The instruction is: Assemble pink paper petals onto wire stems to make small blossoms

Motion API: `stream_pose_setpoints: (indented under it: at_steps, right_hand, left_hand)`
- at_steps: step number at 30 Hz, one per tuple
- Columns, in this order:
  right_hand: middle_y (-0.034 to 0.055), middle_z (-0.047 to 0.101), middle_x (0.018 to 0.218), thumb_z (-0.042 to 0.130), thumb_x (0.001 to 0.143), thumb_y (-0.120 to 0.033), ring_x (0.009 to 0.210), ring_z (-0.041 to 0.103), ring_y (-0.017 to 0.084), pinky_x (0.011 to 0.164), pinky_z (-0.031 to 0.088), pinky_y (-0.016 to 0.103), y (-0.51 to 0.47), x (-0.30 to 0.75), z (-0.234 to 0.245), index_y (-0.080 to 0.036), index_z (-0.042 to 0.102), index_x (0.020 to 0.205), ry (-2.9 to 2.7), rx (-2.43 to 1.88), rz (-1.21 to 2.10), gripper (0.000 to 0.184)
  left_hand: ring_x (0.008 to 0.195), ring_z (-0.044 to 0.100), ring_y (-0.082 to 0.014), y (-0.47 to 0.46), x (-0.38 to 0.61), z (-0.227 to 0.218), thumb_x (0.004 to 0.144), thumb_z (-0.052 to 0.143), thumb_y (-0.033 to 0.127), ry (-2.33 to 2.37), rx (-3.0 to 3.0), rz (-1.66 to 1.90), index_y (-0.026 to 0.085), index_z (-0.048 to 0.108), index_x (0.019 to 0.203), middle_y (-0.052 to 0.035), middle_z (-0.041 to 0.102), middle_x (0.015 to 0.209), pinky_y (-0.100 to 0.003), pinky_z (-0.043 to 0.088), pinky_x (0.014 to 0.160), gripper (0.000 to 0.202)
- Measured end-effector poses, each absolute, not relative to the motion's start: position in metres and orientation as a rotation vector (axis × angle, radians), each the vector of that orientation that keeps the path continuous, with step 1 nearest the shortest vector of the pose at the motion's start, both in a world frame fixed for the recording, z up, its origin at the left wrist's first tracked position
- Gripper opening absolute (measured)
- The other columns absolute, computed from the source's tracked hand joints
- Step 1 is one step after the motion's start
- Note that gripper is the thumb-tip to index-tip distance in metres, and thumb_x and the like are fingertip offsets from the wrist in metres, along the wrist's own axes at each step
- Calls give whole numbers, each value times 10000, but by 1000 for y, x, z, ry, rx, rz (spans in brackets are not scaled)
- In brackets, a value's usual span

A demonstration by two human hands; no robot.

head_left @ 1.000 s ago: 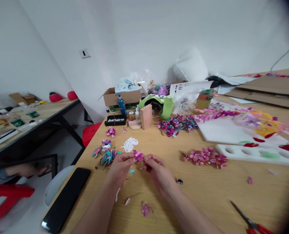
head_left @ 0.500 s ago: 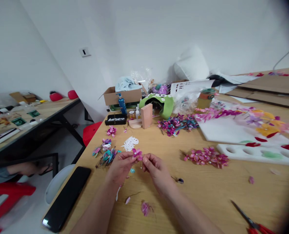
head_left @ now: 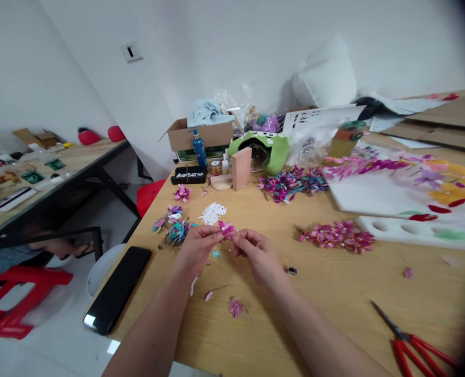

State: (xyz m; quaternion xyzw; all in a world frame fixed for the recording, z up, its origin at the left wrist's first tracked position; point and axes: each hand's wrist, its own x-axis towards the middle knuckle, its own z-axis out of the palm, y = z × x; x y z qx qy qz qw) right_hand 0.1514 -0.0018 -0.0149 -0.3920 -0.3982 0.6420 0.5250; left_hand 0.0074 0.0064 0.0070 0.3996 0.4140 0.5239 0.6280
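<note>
A small pink flower (head_left: 226,229) with a pale centre is raised over the table between my two hands. My left hand (head_left: 201,245) is closed, its thumb and fingers pinching the left side of the flower. My right hand (head_left: 256,251) is closed too, fingertips pinched together at the flower's right edge; any finer part between them is too small to make out. Below my hands lie a loose pink blossom (head_left: 236,308), a pale petal on a thin wire (head_left: 208,296) and a small turquoise piece (head_left: 215,254).
White cut pieces (head_left: 213,213) and turquoise-purple bunches (head_left: 179,231) lie beyond my left hand. To the right are a pink flower bunch (head_left: 340,236), a white foam strip (head_left: 408,234) and red-handled scissors (head_left: 405,335). A black phone (head_left: 118,290) rests along the left table edge.
The view has tilted down slightly, so the table things appear higher and more of the scissors shows. My right fingertips have come closer to the flower, which both hands hold up.
</note>
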Motion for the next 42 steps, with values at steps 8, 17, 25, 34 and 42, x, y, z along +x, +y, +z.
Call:
stream_pose_setpoints:
  at_steps: [8,17,25,34,42]
  right_hand:
    - [-25,539,499,698,658,-329,476,445,98,500,326,234,-3,152,-10,-163,623,637,-867,-900,1641,183]
    - [6,614,716,732,685,-322,621,557,148,592,434,277,-8,148,-8,-211,561,871,-1120,-972,1193,276]
    - [48,609,850,523,862,-216,775,566,191,715,417,319,-14,153,-14,-245,634,906,-1520,-1012,779,124]
    - [58,556,858,442,898,-173,788,540,187,701,422,312,-11,157,-13,-219,607,918,-1700,-1077,521,172]
    - [60,560,847,388,910,-131,795,531,192,692,429,311,-13,155,-14,-182,528,905,-1792,-1111,351,149]
  left_hand:
    - [639,581,-129,6,7,4,590,796,217,924,916,1186,115,752,689,-48,681,622,-264,428,699,149]
    - [645,608,-154,8,8,7,553,807,215,968,821,1212,119,750,683,-64,702,635,-278,457,685,171]
    - [614,580,-106,7,10,10,532,824,204,971,813,1191,120,756,689,-52,710,641,-211,445,631,191]
    - [629,617,-118,7,8,9,552,815,221,972,823,1157,102,753,720,-73,725,675,-228,478,667,215]
    - [535,637,-147,10,7,3,620,745,272,1283,990,1224,103,723,731,-64,717,625,-270,522,596,203]
